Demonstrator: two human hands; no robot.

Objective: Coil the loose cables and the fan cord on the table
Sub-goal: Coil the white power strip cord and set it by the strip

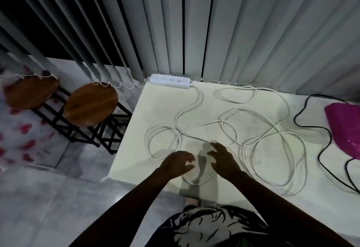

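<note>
A long white cable (251,114) lies in several loose loops across the white table (159,108). It runs from a white power strip (169,80) at the table's back edge. Its metal plug prongs (214,141) show just beyond my right fingertips. My right hand (222,159) hovers with fingers spread next to the plug, and I cannot tell whether it touches it. My left hand (180,162) is beside it, fingers apart, holding nothing. A black cord (311,127) snakes along the table's right side.
A magenta object (344,127) sits at the right edge, partly cut off. Two round wooden stools (90,104) on black frames stand on the floor left of the table. Grey vertical blinds (233,28) hang behind the table.
</note>
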